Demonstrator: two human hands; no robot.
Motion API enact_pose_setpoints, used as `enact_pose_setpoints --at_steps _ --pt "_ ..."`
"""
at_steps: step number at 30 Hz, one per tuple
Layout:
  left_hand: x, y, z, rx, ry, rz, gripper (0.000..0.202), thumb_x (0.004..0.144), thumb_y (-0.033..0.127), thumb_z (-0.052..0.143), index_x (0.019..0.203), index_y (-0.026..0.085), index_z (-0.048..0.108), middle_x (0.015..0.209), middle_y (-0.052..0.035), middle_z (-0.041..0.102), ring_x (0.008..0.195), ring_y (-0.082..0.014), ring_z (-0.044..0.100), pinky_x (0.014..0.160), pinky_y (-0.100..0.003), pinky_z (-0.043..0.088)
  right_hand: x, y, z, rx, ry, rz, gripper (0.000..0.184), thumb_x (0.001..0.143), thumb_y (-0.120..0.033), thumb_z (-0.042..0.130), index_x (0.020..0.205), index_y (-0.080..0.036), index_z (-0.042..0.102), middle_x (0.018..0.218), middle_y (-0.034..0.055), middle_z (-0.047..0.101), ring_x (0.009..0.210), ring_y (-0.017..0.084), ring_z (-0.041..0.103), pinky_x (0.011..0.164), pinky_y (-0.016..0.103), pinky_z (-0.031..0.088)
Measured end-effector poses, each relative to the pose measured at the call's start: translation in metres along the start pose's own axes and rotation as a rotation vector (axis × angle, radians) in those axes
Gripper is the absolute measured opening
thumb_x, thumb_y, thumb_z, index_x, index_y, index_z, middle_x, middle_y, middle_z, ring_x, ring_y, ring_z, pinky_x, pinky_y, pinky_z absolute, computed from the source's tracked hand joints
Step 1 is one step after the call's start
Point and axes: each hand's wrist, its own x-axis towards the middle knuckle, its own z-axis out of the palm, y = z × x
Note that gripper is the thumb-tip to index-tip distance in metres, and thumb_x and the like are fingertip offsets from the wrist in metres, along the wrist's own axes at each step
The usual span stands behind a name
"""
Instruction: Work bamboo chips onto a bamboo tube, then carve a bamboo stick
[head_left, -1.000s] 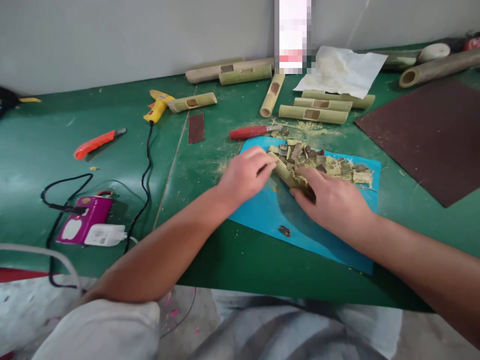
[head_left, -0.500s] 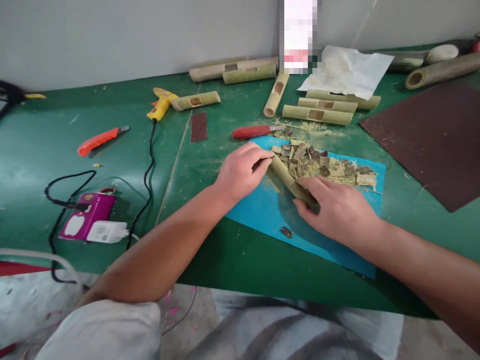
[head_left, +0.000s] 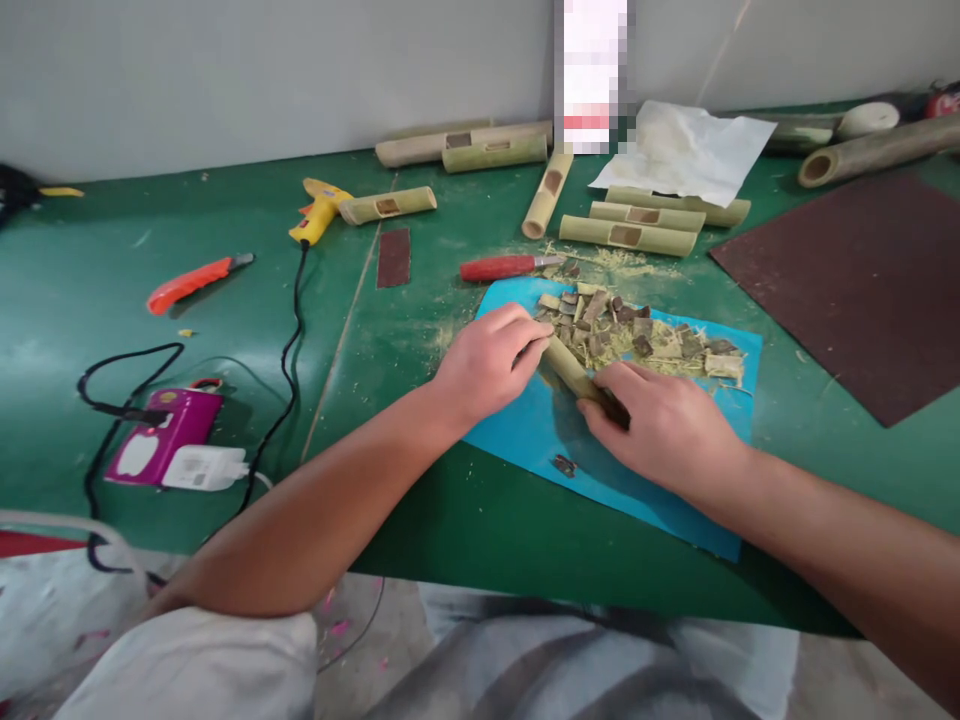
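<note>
A short bamboo tube [head_left: 568, 366] lies slanted on the blue cutting mat [head_left: 540, 430]. My right hand [head_left: 664, 425] is wrapped round its near end, pressing it onto the mat. My left hand [head_left: 487, 360] is closed in a pinch at the tube's far end, and a thin dark tool tip seems to show between its fingers. A heap of bamboo chips and shavings [head_left: 637, 335] sits on the mat just behind the tube.
A red-handled knife [head_left: 506, 266] lies behind the mat. Several cut bamboo tubes [head_left: 626, 235], a yellow glue gun [head_left: 319, 212], an orange utility knife [head_left: 195, 282], a sandpaper strip [head_left: 392, 256], a large dark sandpaper sheet [head_left: 862, 270] and a purple charger [head_left: 161, 450] are spread on the green table [head_left: 90, 300].
Both hands stayed on the bamboo tube. The left hand shifted slightly along its far end, and the camera view wobbled a little.
</note>
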Motion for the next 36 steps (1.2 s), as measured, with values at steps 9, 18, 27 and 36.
enact_pose_setpoints --at_steps 9,18,27,36 --pt "0.005 -0.004 -0.003 0.053 0.167 0.021 0.015 0.100 0.020 0.057 0.105 0.017 0.071 0.094 -0.0045 0.072 0.086 -0.0138 0.068 0.080 -0.027 0.057 0.016 0.006 0.003 0.088 0.069 0.015 0.026 0.095 -0.040 0.050 0.090 -0.018 0.063 0.080 0.0068 0.066 0.065 0.018 0.056 0.056 0.031 0.026" --pt "0.007 -0.010 0.004 0.013 0.097 -0.006 0.015 0.098 0.019 0.059 0.103 0.015 0.073 0.095 -0.0061 0.074 0.087 -0.0149 0.070 0.083 -0.028 0.058 0.016 0.006 -0.001 0.071 -0.020 0.080 0.027 0.090 -0.045 0.059 0.097 -0.019 0.062 0.088 0.0071 0.069 0.071 0.021 0.061 0.060 0.031 0.029" --pt "0.005 -0.001 0.005 -0.091 0.038 -0.062 0.014 0.098 0.020 0.061 0.101 0.016 0.074 0.093 -0.0060 0.074 0.084 -0.0150 0.070 0.079 -0.028 0.058 0.009 0.003 -0.004 0.061 -0.095 0.124 0.021 0.091 -0.040 0.054 0.086 -0.020 0.058 0.080 0.0058 0.066 0.065 0.018 0.056 0.057 0.030 0.026" --pt "0.005 0.004 0.004 -0.070 -0.005 -0.029 0.017 0.100 0.022 0.057 0.098 0.015 0.072 0.092 -0.0069 0.071 0.086 -0.0167 0.069 0.081 -0.030 0.058 0.008 0.003 -0.003 0.094 -0.081 0.127 0.019 0.091 -0.038 0.055 0.089 -0.020 0.061 0.080 0.0053 0.067 0.066 0.018 0.057 0.057 0.030 0.029"
